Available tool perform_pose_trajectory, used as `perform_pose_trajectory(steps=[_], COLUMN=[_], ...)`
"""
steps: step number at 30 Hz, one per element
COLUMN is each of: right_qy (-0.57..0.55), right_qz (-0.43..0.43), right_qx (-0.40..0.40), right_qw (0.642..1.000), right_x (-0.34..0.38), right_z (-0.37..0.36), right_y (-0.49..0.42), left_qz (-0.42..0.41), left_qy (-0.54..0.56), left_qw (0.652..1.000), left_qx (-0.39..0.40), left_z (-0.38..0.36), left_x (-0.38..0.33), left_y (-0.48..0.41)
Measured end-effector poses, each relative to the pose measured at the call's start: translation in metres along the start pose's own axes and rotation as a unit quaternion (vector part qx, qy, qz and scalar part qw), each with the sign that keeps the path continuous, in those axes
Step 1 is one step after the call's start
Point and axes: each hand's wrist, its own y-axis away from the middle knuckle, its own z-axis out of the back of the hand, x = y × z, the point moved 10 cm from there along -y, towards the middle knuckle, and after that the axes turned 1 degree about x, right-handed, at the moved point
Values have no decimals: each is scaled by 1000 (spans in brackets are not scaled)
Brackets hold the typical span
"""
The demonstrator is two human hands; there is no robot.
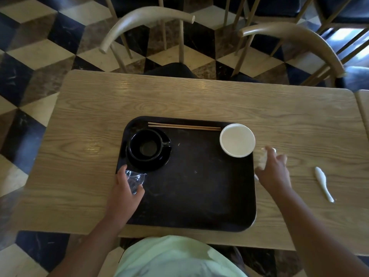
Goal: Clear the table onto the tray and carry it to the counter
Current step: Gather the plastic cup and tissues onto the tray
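Observation:
A black tray (199, 196) lies on the wooden table (89, 126). On it stand a black cup (145, 145) on a black saucer (157, 166) at the left, a pair of wooden chopsticks (183, 126) along the far rim, and a white bowl (237, 143) at the far right corner. My left hand (123, 190) grips a crumpled clear plastic wrapper (134, 179) over the tray's left edge. My right hand (272, 170) is just right of the tray, fingers curled around something white and blurred (262, 159), perhaps a crumpled napkin. A white spoon (323, 183) lies on the table further right.
Two curved-back wooden chairs (143, 19) (295, 37) stand at the far side of the table. A second table edge (364, 108) shows at the right. The floor is a checkered marble pattern. My light green clothing (169, 256) fills the bottom.

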Motion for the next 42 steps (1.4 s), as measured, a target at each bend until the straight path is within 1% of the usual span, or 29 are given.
perform_pose_trajectory(steps=[3, 7, 17, 23, 28, 34, 39, 42], right_qy=[-7, -8, 11, 23, 18, 36, 86, 88], right_qz=[24, 61, 82, 76, 109, 121, 128, 128], right_qx=[18, 39, 48, 34, 17, 7, 22, 26], right_qw=[1000, 997, 995, 996, 994, 992, 988, 988], right_x=[10, 20, 40, 34, 26, 15, 4, -3], right_z=[-15, -43, -69, -74, -83, -86, -95, -96], right_y=[35, 64, 63, 68, 95, 115, 130, 135], left_qz=[-3, 2, 12, -8, 0, -1, 1, 12], left_qy=[4, -28, -81, -89, -98, -95, -94, -89], left_qw=[1000, 1000, 996, 996, 995, 995, 995, 996], left_qx=[4, 0, -29, -23, -19, -19, -22, -21], left_z=[-2, -6, 1, -5, -8, -7, -8, -8], left_x=[1, 2, 6, 2, 5, 2, 5, 9], left_y=[3, 9, 15, 13, 13, 21, 34, 44])
